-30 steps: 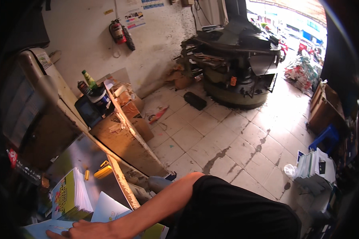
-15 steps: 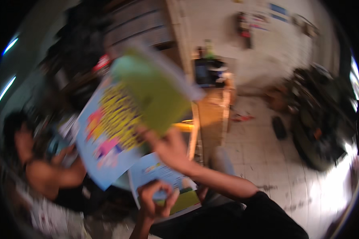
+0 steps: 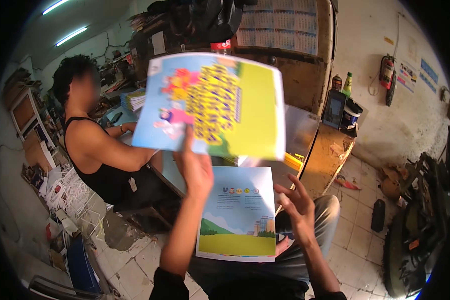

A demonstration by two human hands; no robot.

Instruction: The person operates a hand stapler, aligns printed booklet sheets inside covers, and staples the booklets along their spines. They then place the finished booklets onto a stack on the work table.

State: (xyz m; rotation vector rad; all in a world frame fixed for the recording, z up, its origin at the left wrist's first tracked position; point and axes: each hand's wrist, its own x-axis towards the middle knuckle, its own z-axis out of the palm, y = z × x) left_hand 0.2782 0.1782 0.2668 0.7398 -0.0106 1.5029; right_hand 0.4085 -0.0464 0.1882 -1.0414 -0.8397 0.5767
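My left hand [image 3: 195,170] grips the lower edge of a printed booklet [image 3: 257,107], its thumb on the front face and its other fingers partly hidden. The booklet is blue and lime green with yellow lettering and cartoon figures, turned sideways and slightly blurred. Below it, a second booklet [image 3: 237,245] lies over my lap, showing a light blue cover with hills and buildings. My right hand [image 3: 297,207] hovers just beside this one's right edge, fingers apart and holding nothing.
A person [image 3: 102,147] in a black tank top sits at the left by a table with stacked booklets [image 3: 133,100]. White paper strips [image 3: 72,192] heap on the floor. A wooden bench [image 3: 330,162] carries a phone [image 3: 333,109] and bottles; a dark bulky object [image 3: 417,225] stands right.
The view has swung and steadied. The raised booklet, earlier at the hand reaching in from the right, is now in my left hand. My right hand has come down beside the lap booklet.
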